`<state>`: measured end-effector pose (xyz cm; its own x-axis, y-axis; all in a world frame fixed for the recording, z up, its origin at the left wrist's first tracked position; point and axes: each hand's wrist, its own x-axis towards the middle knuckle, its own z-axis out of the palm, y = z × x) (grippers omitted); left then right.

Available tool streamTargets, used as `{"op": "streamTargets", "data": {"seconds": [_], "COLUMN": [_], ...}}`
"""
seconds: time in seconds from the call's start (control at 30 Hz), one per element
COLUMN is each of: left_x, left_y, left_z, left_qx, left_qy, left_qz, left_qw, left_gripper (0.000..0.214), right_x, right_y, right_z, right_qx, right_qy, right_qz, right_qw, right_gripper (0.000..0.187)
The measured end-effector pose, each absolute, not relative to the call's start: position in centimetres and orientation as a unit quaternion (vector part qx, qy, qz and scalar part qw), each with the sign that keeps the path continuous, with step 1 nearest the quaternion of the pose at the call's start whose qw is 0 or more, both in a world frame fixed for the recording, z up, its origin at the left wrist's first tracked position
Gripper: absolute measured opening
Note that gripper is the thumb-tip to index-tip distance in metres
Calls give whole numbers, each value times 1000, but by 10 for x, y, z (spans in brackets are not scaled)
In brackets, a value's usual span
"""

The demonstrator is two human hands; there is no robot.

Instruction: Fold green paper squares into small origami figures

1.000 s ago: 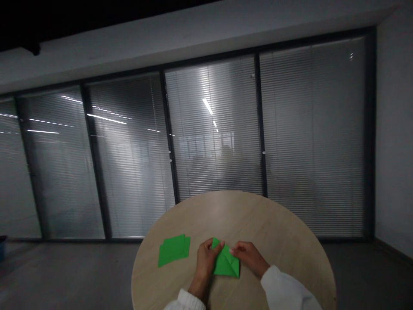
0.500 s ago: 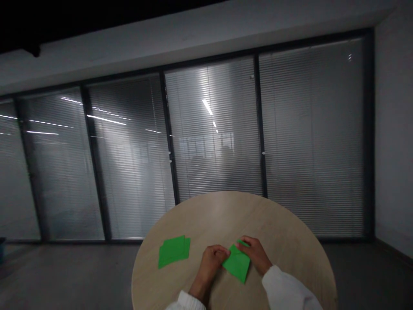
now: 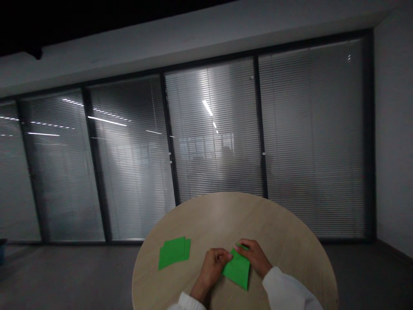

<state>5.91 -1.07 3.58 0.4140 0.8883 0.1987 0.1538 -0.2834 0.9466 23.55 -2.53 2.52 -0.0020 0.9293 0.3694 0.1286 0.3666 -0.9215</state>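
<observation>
A folded piece of green paper (image 3: 238, 270) is between my two hands, low over the round table. My left hand (image 3: 213, 266) pinches its upper left edge between thumb and fingers. At the top corner, my right hand (image 3: 254, 255) grips the paper, thumb on the near face and fingers curled over the far side. The sheet's lower corner points toward me. A small stack of green paper squares (image 3: 174, 253) lies to the left of my left hand, its sheets slightly offset.
The round wooden table (image 3: 226, 211) has a curved edge on all visible sides. Behind it stands a glass partition with blinds (image 3: 213, 163) in dark frames. A grey floor (image 3: 80, 275) surrounds the table, and part of a blue object (image 3: 2, 252) shows at far left.
The green paper has tilted a little and its lower corner has shifted down and slightly right. Both hands have stayed on it with small finger movements. The stack lies as before.
</observation>
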Motion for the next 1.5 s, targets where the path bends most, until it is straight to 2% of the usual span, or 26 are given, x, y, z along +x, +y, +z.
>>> {"op": "streamTargets", "data": {"seconds": [0.53,1.27,1.4,1.5], "left_x": [62,62,57,53], "left_y": [-22,-9,-2,3], "left_z": [46,39,30,28], "left_qx": [742,688,624,597], "left_qy": [356,359,350,358], "left_qz": [389,389,424,480], "left_qw": [414,497,555,533], "left_gripper": [48,54,55,56], "right_x": [231,252,268,271], "right_y": [-30,-12,-8,-9], "right_z": [29,14,11,13], "right_qx": [-446,-494,-537,-538], "right_qy": [-628,-593,-534,-523], "right_qz": [336,233,215,233], "right_qw": [541,592,617,618], "right_gripper": [36,38,44,46]}}
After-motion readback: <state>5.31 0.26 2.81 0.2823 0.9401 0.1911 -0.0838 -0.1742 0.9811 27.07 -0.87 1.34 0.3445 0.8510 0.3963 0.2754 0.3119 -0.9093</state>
